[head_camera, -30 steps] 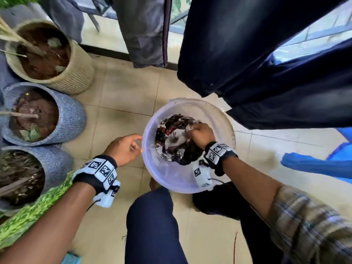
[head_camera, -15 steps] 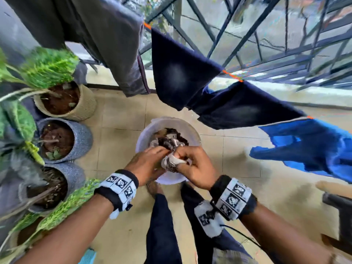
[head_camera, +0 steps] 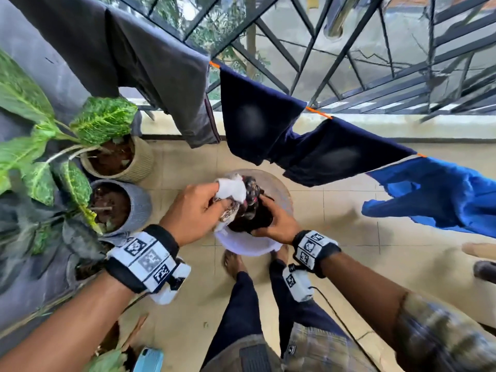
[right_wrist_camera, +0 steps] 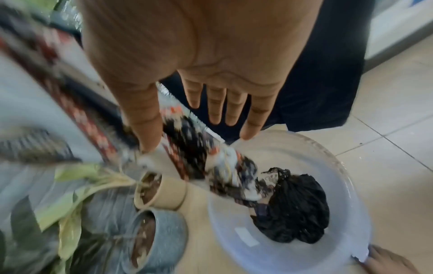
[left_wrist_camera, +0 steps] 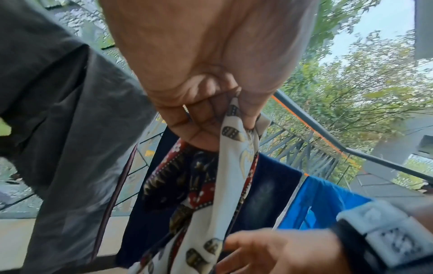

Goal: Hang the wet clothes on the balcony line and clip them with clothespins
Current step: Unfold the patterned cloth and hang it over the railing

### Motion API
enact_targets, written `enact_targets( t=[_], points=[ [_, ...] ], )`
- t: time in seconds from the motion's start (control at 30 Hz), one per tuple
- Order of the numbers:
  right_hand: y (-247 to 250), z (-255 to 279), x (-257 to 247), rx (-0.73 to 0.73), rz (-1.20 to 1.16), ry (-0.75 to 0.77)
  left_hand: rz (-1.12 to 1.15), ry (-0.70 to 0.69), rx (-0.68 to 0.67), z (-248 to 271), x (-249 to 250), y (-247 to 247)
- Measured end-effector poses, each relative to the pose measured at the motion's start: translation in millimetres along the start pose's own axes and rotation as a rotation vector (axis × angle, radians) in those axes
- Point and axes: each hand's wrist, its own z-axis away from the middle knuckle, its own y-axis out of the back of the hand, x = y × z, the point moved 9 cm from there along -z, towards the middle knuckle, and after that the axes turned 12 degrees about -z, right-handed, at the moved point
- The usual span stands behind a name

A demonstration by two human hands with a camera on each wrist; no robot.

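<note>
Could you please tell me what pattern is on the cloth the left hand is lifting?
The cloth is white with dark, red and gold motifs; clearest in the left wrist view.

Three potted plants (head_camera: 118,157) stand in a row along the left edge of the tiled floor (head_camera: 349,237). A metal railing grille (head_camera: 349,63) closes the far edge.

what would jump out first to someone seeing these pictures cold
Two hands meet over a pale basin on the tiled floor: the left hand grips a patterned white, red and navy cloth lifted out of it, the right hand beside it. Above runs an orange line with hanging clothes, a bright blue garment standing out at the right.
</note>
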Motion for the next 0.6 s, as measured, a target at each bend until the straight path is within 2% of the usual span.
enact_targets(
  t=[0.1,0.2,0.23,0.33,0.4,0.5,0.57,0.6],
  points=[
    [-24.1,-18.5,-15.3,0.035,0.102,0.103,0.178,-0.011,-0.005,0.7,16.7,28.2],
    [-23.2,-37.2,-30.4,0.222,0.214,0.08,0.161,-0.049,0.016,4.5,25.5,54.4],
    [-22.6,-41.6,-33.5,0.233,0.231,0.079,0.14,-0.058,0.035,6.1,26.0,62.6],
    [-20.3,-47.4,-27.9,0.11,0.28,0.12,0.189,-0.027,0.105,7.2,15.5,82.0],
    [-14.1,-20.1,-42.0,0.056,0.281,0.154,0.225,0.049,0.164,7.7,-3.7,90.3],
    [1.4,22.6,-60.8,0.07,0.163,0.183,0.163,0.18,0.235,8.3,-37.3,89.8],
    [13.7,45.4,-76.5,0.139,0.149,0.259,0.134,0.213,0.201,9.0,-45.4,73.8],
    [17.7,54.3,-87.2,0.181,0.142,0.32,0.135,0.217,0.141,9.1,-47.2,58.5]
  ],
)
